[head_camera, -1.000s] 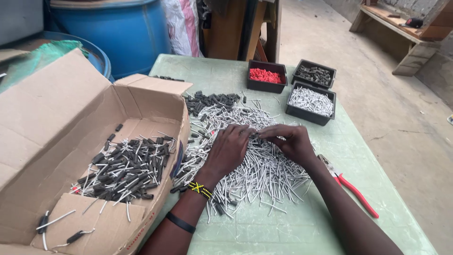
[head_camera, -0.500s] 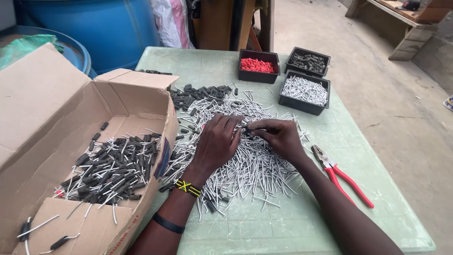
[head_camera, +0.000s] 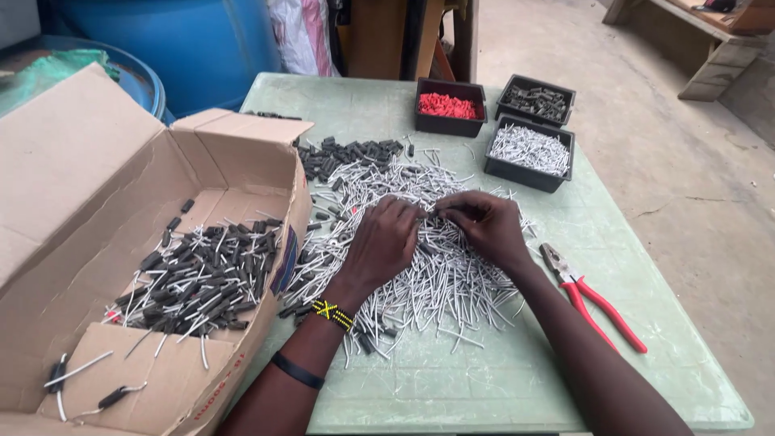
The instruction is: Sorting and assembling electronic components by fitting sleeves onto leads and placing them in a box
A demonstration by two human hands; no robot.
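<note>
Landmark: heap of thin white metal pins, spread loose on a pale green table.
- Left hand: palm down on the heap, fingers curled together at its top.
- Right hand: fingertips pinching one pin, touching the left.
- Left of heap: open cardboard box holding black-sleeved pins.
- Behind heap: loose black sleeves; three black trays.
- Right of heap: red-handled pliers.

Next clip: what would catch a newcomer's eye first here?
A big heap of white wire pieces covers the middle of the green table, with the left hand and right hand meeting over it. At left, an open cardboard box holds black-sleeved pieces; red-handled pliers lie at right.
</note>
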